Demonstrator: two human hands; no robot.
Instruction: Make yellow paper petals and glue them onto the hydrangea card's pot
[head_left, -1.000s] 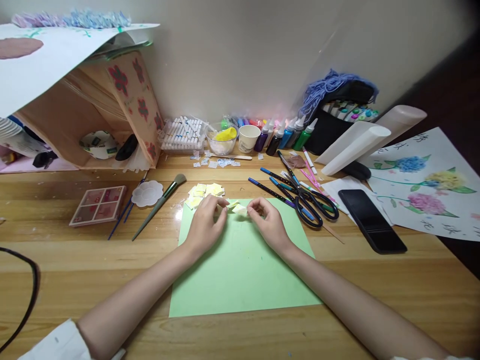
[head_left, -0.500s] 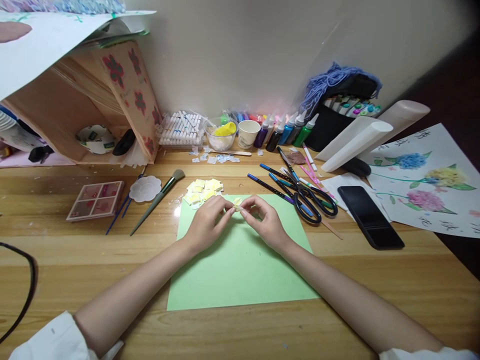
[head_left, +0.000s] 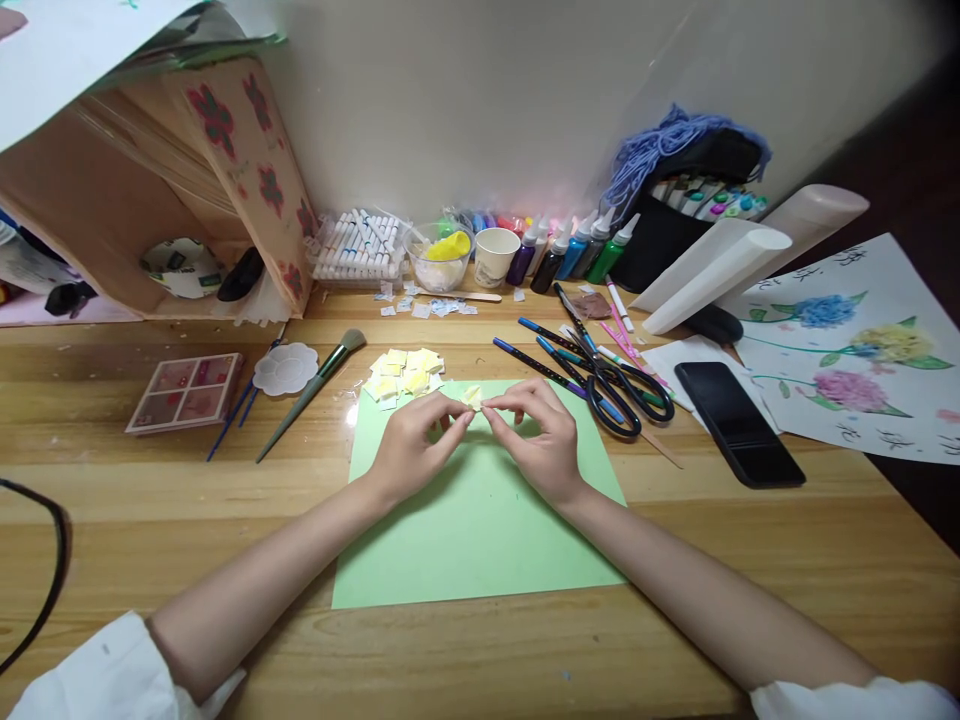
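Over the upper part of a light green sheet of paper (head_left: 465, 540), both of my hands meet at a small yellow-and-white paper piece (head_left: 472, 397). My left hand (head_left: 416, 440) pinches its left side between thumb and forefinger. On the other side, my right hand (head_left: 540, 440) has thumb and forefinger closed at its lower right edge. The fingertips partly hide the piece. A pile of similar yellow and white paper squares (head_left: 405, 374) lies beside my left hand, at the green sheet's upper left corner.
Black-handled scissors (head_left: 613, 405) lie across several pens right of the sheet, with a phone (head_left: 739, 425) farther right. Leftward are a makeup brush (head_left: 315, 390), a flower-shaped palette (head_left: 286, 369) and a four-part case (head_left: 185, 393). Behind stand a paper cup (head_left: 495, 257) and paint bottles (head_left: 577, 252).
My right hand's fingers have spread a little and shifted slightly, so more of the yellow piece shows. The camera view has moved a little; the surrounding things stay in place.
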